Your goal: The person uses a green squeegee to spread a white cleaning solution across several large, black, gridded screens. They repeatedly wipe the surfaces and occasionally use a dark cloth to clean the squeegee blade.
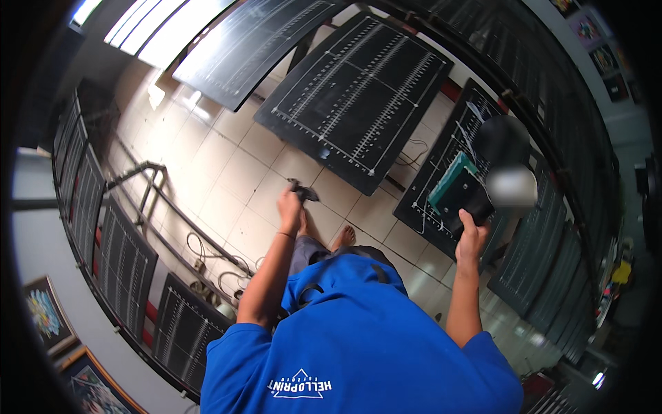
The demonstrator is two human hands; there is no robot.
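Observation:
Over the tiled floor, my left hand (pixel 290 205) is closed around a small black object (pixel 305 192) whose kind I cannot make out. To the right, my right hand (pixel 472 238) grips the near edge of a flat black object (pixel 463 194), thumb on top. A teal strip (pixel 448 181) runs along that object's left side; I cannot tell whether they are one piece. Both are over a black printing board (pixel 422 205) with white ruled markings and white streaks. Beside them, a blurred pale round shape (pixel 511 186) hides part of the board.
A large black marked board (pixel 358 90) stands ahead, with a glossy board (pixel 252 52) to its left. More boards (pixel 124 252) line a rail on the left. Cables (pixel 200 248) lie near a metal frame (pixel 148 165). My bare foot (pixel 343 238) stands on the tiles.

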